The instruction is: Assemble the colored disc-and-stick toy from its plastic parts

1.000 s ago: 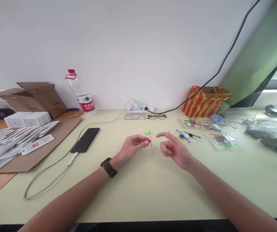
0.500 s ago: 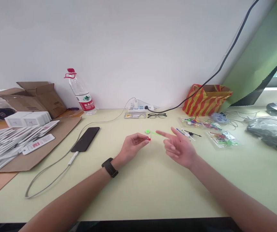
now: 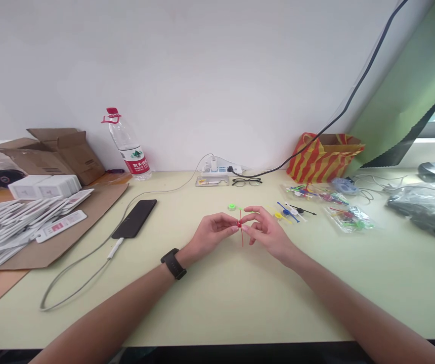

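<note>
Above the middle of the table, my left hand (image 3: 216, 231) pinches the round centre of a red plastic spinner arrow (image 3: 242, 237). Its thin shaft points up and down. My right hand (image 3: 269, 234) meets it from the other side, thumb at the red centre and fingers curled around the shaft. The fingertips hide part of the centre. Just behind the hands lies a green spinner piece (image 3: 231, 207) with a round hub. To the right of my right hand are a yellow spinner arrow (image 3: 278, 216), a blue one (image 3: 287, 212) and a black one (image 3: 303, 210), with a white one among them.
Bagged spinner arrows (image 3: 349, 218) lie at the right, before a striped bag (image 3: 321, 159). Glasses (image 3: 247, 181) and a power strip (image 3: 222, 169) are along the wall. A charging phone (image 3: 134, 218), a water bottle (image 3: 132, 151) and white tags (image 3: 8, 232) are at the left.
My right hand has moved left from beside the loose arrows and closed on the red spinner arrow. The red arrow, in my left hand, has shifted slightly right and its shaft now shows clearly.
</note>
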Action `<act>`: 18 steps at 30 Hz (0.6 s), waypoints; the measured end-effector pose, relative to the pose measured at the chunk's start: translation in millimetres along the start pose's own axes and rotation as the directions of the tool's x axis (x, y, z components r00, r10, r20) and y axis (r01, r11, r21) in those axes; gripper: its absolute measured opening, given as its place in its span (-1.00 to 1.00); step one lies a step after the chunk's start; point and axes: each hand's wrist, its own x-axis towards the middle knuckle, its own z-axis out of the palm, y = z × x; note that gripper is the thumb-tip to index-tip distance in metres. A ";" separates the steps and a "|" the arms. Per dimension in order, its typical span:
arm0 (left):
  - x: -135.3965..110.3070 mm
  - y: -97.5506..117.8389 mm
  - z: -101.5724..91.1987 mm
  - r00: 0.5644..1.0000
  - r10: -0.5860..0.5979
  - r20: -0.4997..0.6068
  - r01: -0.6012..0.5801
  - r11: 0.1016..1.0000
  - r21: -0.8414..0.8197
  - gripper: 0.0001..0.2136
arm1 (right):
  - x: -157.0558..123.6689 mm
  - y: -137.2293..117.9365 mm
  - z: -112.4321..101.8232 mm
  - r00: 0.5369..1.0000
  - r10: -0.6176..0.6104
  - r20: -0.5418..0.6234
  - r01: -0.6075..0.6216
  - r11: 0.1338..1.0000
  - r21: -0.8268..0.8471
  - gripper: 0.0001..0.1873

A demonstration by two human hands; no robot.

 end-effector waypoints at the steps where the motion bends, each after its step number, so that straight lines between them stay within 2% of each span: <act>1: 0.0 0.2 0.1 1.000 -0.003 0.005 0.003 1.000 0.001 -0.76 | 0.5 2.2 0.1 1.000 -0.010 0.012 0.010 1.000 -0.014 -0.50; 4: 0.4 0.7 -0.1 1.000 -0.018 -0.001 0.018 1.000 0.001 -0.75 | 2.0 5.9 -2.0 0.999 -0.046 0.012 0.046 0.998 -0.048 -0.49; 7: 1.3 0.8 -1.9 0.999 -0.047 -0.008 0.046 0.999 -0.024 -0.73 | 0.2 3.8 -3.9 0.981 -0.169 -0.091 0.153 0.976 -0.155 -0.54; 9: 2.0 0.5 -3.8 0.998 -0.070 0.004 0.070 0.997 -0.044 -0.72 | -3.5 1.0 -3.1 0.939 -0.313 -0.146 0.262 0.921 -0.289 -0.56; 11: 2.5 0.3 -5.8 0.996 -0.086 0.015 0.087 0.995 -0.057 -0.72 | -7.8 -0.7 -0.4 0.886 -0.443 -0.137 0.364 0.847 -0.388 -0.50; 13: 2.9 0.1 -7.1 0.996 -0.093 0.016 0.094 0.993 -0.067 -0.72 | -11.3 -0.8 3.0 0.853 -0.510 -0.109 0.428 0.805 -0.411 -0.40; 15: 3.2 0.0 -7.7 0.995 -0.095 0.012 0.096 0.993 -0.075 -0.73 | -13.3 -0.8 4.9 0.864 -0.496 -0.088 0.429 0.816 -0.386 -0.31; 16: 3.4 -0.1 -7.7 0.996 -0.093 0.006 0.093 0.993 -0.079 -0.73 | -13.6 -1.4 4.9 0.895 -0.441 -0.067 0.392 0.849 -0.353 -0.31; 18: 3.6 -0.4 -7.5 0.996 -0.086 -0.011 0.085 0.993 -0.085 -0.73 | -13.3 -4.3 2.9 0.969 -0.245 -0.004 0.238 0.943 -0.233 -0.44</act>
